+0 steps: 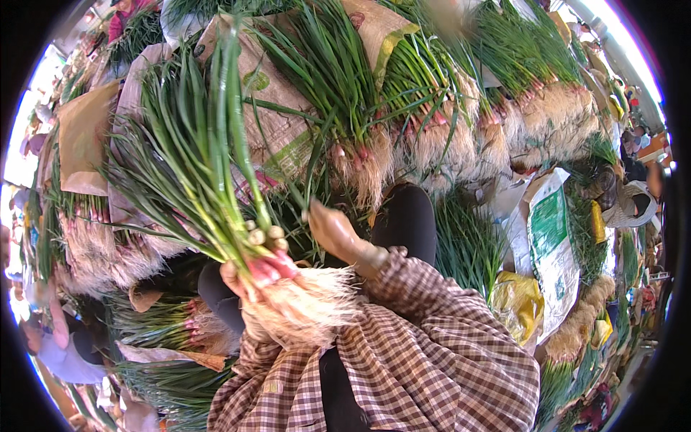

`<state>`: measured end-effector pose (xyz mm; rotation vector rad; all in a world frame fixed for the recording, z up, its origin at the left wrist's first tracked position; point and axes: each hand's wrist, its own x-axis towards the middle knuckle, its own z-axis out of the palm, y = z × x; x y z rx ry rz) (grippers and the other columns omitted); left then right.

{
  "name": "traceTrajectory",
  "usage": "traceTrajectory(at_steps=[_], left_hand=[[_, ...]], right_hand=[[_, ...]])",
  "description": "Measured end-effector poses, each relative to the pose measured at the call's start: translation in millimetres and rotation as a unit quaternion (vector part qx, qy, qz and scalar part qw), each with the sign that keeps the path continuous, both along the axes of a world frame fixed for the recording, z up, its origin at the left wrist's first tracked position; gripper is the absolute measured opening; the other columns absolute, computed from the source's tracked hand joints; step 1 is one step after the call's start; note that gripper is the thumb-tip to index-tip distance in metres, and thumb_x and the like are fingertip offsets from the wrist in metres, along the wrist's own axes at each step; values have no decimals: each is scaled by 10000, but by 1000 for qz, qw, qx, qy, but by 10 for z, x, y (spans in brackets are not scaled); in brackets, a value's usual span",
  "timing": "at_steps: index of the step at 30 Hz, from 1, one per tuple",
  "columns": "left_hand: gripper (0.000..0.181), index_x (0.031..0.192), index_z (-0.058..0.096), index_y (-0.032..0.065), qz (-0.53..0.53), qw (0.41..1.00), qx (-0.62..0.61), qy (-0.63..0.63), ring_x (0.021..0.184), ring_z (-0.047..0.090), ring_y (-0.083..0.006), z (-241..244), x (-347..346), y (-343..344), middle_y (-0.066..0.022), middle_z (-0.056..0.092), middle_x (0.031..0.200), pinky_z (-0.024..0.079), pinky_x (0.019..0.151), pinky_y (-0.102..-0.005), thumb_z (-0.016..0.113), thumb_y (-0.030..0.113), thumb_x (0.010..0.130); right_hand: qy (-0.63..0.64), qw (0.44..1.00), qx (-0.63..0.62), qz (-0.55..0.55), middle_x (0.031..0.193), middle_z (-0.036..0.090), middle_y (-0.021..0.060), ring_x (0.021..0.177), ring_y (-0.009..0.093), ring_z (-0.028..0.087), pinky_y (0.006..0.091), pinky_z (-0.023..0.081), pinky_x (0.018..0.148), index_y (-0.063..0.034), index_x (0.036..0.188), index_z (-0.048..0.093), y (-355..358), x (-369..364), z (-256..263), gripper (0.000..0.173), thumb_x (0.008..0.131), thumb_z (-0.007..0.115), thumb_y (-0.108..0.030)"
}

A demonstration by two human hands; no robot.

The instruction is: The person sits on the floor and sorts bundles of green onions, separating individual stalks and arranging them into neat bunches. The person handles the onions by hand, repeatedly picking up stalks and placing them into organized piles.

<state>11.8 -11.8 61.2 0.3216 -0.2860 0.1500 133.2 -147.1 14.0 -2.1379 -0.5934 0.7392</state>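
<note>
My left hand (231, 278) grips the lower stalks of a large bunch of young garlic plants (216, 216), or similar allium greens. The long leaves fan to the upper left. Reddish bases and pale fibrous roots (307, 305) point right and down, over my lap. Several small pale round ends show at the front of the stalks. My right hand (337, 232), slightly blurred, is just right of the bunch with its fingers curled. A thin green leaf meets its fingertips; whether they hold it cannot be told. Most of the left palm is hidden by the roots.
Rooted bunches (361, 146) lie in rows ahead, partly on woven sacks (280, 124). More bunches (178, 324) lie at the lower left. A white and green plastic sack (550, 254) and a yellow bag (515, 305) lie to the right. Other people are at both edges.
</note>
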Motion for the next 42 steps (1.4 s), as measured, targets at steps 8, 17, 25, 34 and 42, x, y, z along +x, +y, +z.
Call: traceTrajectory(at_steps=[8,17,25,34,42], left_hand=[[713,1381,316,72,43,997,-59,-1,1093,507,-360,-12,152,47,-189,444,1256,502,847,-487,643,327,801],[603,1319,445,156,-125,984,-124,5,1041,504,-177,94,80,-43,-19,413,1333,411,926,-342,675,224,766],[723,1432,254,142,-7,994,-112,-7,1133,496,-287,-128,150,-199,-149,415,1316,376,1003,-560,584,377,834],[772,1448,236,153,28,996,-79,31,1041,543,-267,-56,145,-214,-167,362,1383,489,845,-455,604,366,804],[751,1445,244,145,11,996,-83,29,1073,525,-260,-40,179,-237,-146,352,1403,456,898,-442,597,355,816]], right_hand=[[-181,983,-14,38,889,658,133,794,284,638,363,503,733,-66,957,626,-745,470,145,190,881,568,-230],[-322,918,-121,-197,773,663,119,710,296,654,378,519,643,-59,825,616,-487,1405,227,158,773,615,-208],[-256,930,-230,-132,874,640,182,779,300,658,414,527,675,-6,1047,498,-593,1175,127,485,750,710,-326],[-290,834,324,-340,807,647,39,559,109,558,246,510,573,-66,1018,578,-721,1608,651,163,877,522,-7],[-123,920,207,-310,1020,631,107,889,235,611,339,483,813,-19,984,594,-911,1614,-27,247,770,692,-95]])
